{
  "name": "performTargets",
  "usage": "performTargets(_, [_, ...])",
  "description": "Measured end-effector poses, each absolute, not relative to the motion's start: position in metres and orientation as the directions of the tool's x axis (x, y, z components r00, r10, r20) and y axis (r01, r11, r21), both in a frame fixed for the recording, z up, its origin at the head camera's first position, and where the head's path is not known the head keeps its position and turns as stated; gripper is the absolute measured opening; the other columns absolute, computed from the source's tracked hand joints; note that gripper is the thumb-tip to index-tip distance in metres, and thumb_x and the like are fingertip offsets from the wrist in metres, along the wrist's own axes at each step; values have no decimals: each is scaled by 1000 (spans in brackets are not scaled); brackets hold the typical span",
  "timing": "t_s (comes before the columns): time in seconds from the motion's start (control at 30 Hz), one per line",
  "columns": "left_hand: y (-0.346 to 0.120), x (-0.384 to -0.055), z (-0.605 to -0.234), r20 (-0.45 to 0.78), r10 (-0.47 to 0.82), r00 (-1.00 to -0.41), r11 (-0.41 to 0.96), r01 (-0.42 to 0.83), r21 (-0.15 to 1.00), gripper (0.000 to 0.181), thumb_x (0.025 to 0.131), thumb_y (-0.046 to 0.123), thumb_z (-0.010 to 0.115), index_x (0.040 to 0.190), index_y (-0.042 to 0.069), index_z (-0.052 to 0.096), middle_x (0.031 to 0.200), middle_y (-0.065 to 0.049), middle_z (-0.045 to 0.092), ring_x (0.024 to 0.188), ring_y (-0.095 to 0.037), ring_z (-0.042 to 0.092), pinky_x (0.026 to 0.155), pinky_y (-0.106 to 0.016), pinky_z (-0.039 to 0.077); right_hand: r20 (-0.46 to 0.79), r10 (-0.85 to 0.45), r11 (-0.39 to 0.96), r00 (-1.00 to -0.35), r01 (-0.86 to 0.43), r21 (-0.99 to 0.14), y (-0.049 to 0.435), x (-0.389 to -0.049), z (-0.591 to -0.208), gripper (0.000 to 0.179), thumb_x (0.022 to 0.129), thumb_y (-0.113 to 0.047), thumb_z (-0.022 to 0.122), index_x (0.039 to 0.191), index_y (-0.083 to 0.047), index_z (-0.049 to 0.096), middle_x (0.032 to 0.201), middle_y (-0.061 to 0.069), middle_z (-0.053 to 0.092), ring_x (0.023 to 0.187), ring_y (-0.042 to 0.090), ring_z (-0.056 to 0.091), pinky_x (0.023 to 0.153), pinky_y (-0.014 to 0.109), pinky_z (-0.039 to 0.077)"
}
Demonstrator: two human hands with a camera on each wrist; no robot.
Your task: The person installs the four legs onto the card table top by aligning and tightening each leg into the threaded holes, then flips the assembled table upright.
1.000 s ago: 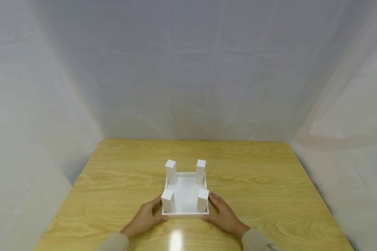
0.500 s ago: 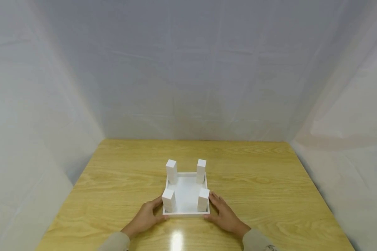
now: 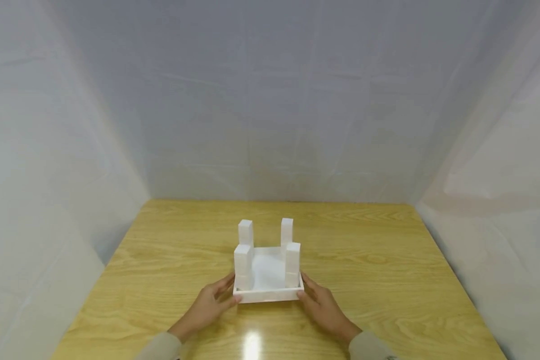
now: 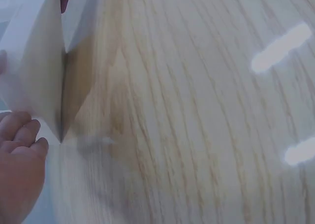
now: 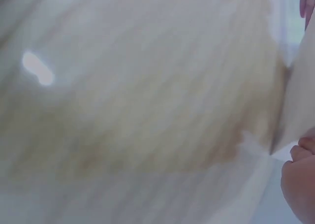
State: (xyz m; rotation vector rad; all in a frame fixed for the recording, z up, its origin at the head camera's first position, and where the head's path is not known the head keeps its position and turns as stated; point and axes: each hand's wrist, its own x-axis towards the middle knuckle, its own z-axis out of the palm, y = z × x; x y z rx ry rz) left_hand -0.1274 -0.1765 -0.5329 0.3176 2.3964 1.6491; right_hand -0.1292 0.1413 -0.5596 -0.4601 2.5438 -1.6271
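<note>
A small white table (image 3: 268, 270), upside down, is in the middle of the head view. Its raised rim surrounds the flat top, and a square leg (image 3: 244, 267) stands up at each corner. The near edge is tipped up off the tabletop. My left hand (image 3: 207, 306) grips its near left corner, thumb on the front rim and fingers along the side. At the near right corner my right hand (image 3: 325, 309) grips it the same way. Both wrist views show the tilted flat face (image 4: 47, 61) over the wood, with fingers (image 5: 301, 152) under its edge.
The wooden table (image 3: 378, 270) stretches out on both sides of the piece and behind it. White sheeting (image 3: 270, 110) hangs along the back, left and right. A bright light reflection lies on the wood near the front.
Between half a second ago and now, both hands have raised the near edge of the small white table. It tilts away, and its front rim and legs show more upright.
</note>
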Motion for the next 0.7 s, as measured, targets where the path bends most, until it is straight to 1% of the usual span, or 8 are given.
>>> performTargets(0.07, [-175,-127,-530,-40,300,-953,325,63,943,76,85,27,73,146,2,36,147,-12,38,136,-36,35,111,-53,25,81,-250,364,-965,-171,-916,139,-130,-553,61,99,-39,50,145,-1,37,146,12,40,135,26,37,111,44,31])
performTargets(0.17, [-172,-127,-527,-7,308,-952,316,95,944,80,84,24,74,147,2,32,150,-13,33,137,-35,32,111,-53,24,88,-178,340,-980,-146,-929,136,-132,-545,56,100,-38,49,142,-1,42,143,11,45,132,25,41,109,43,34])
performTargets(0.23, [-170,-126,-527,6,298,-954,316,105,943,81,84,24,74,148,1,30,151,-15,29,137,-35,31,110,-52,24,113,-152,329,-982,-158,-931,135,-132,-542,52,100,-34,50,139,0,46,140,12,49,131,27,44,108,44,36])
performTargets(0.33, [-167,-126,-525,16,261,-965,292,95,952,81,84,22,74,148,1,29,153,-15,27,138,-34,30,110,-46,25,141,-145,304,-979,-179,-935,133,-132,-537,46,100,-26,53,137,1,49,138,13,50,128,30,47,106,46,39])
performTargets(0.47, [-163,-127,-523,54,196,-979,246,103,964,77,84,20,73,147,1,32,152,-15,30,137,-34,32,109,-38,29,153,-175,251,-973,-194,-948,131,-133,-533,48,99,-21,55,140,1,44,144,12,43,132,33,42,107,45,36])
performTargets(0.57, [-161,-129,-521,74,166,-983,245,113,963,76,84,20,74,145,0,34,150,-15,32,136,-34,34,108,-36,31,151,-179,221,-972,-189,-957,130,-134,-529,52,98,-21,57,141,3,40,146,13,39,133,35,38,107,44,35])
performTargets(0.7, [-160,-132,-520,85,157,-984,251,123,960,76,84,19,74,145,-2,33,150,-16,31,136,-34,33,108,-36,30,147,-175,209,-974,-182,-961,129,-135,-526,53,97,-20,59,140,4,41,146,15,38,133,36,39,107,43,36])
